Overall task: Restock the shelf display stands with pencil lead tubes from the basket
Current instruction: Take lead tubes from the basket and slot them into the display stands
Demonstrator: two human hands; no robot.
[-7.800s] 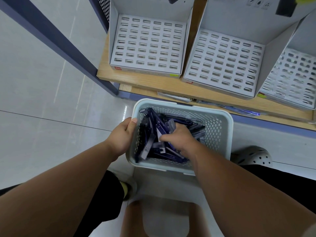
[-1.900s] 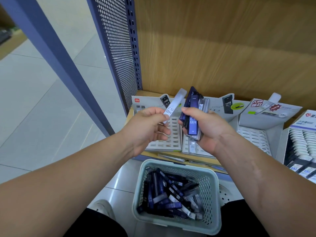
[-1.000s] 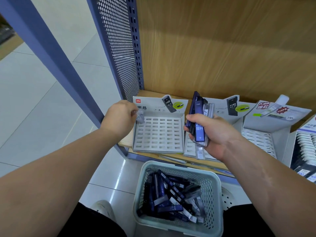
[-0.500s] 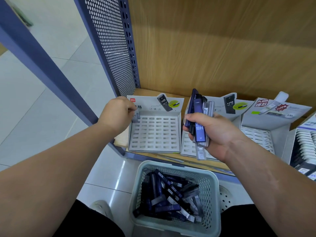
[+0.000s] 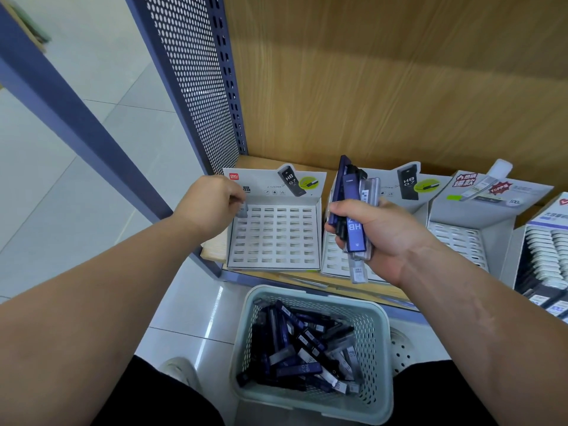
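Observation:
My left hand pinches one clear pencil lead tube at the top-left corner slot of the left white display stand; most of that tube is hidden by my fingers. My right hand grips a bundle of blue and clear lead tubes, upright in front of the second stand. Below, on the floor, a pale green basket holds several more dark blue tubes.
A third slotted stand and a box of filled tubes stand to the right on the wooden shelf. A blue perforated side panel and a slanted blue post bound the left. My shoes are beside the basket.
My left hand took a clear tube from the bundle, carried it left and lowered it to the left stand's top-left corner. The right hand stayed still with its bundle.

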